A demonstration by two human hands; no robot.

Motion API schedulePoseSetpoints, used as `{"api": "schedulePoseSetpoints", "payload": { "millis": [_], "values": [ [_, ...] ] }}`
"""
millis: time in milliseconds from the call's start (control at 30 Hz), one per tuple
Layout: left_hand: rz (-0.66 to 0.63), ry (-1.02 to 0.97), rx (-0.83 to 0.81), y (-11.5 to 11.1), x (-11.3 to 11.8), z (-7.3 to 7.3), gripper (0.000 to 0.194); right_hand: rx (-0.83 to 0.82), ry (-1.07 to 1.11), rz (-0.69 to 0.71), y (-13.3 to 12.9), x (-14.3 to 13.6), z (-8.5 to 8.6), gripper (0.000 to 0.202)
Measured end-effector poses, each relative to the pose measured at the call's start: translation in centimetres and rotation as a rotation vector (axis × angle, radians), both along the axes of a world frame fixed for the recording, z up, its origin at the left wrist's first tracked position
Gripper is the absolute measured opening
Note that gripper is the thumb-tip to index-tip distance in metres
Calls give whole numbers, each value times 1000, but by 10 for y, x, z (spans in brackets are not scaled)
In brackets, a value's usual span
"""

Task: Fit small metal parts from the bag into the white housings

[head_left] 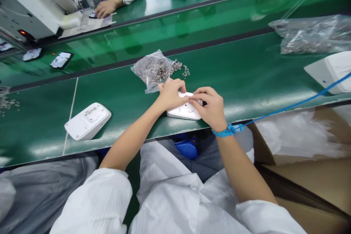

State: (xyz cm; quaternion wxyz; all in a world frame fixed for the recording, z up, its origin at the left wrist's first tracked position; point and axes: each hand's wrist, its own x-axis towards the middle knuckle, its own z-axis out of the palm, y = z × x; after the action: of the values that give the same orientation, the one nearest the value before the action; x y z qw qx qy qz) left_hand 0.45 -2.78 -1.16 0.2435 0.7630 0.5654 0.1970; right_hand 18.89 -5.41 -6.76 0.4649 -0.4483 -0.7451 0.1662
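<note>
A white plastic device housing (182, 112) lies on the green work surface in front of me, partly covered by both hands. My left hand (171, 94) is closed on its far left side, fingers at the back edge and thumb on top. With fingertips pinched together, my right hand (210, 106) touches the top of the housing beside the left thumb; whatever sits in the pinch is too small to make out. Behind the hands rests a clear plastic bag (152, 67) of small metal parts, some of them spilled out as loose metal pieces (178, 66).
Another white housing (89, 120) lies to the left, and one (333, 69) stands at right. A blue cord (290, 106) runs from my right wristband (227, 130). A bag of parts (312, 36) lies far right. Across the line, a co-worker's hand (106, 8) handles a small piece.
</note>
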Motion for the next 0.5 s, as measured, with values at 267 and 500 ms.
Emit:
{"api": "schedulePoseSetpoints", "payload": {
  "millis": [267, 500],
  "values": [
    [11, 6, -10, 3, 0, 3, 17, 88, -95, 33, -4, 0, -3, 21],
    [4, 17, -24, 5, -1, 4, 13, 90, -113, 64, -3, -1, -2, 24]
  ]
}}
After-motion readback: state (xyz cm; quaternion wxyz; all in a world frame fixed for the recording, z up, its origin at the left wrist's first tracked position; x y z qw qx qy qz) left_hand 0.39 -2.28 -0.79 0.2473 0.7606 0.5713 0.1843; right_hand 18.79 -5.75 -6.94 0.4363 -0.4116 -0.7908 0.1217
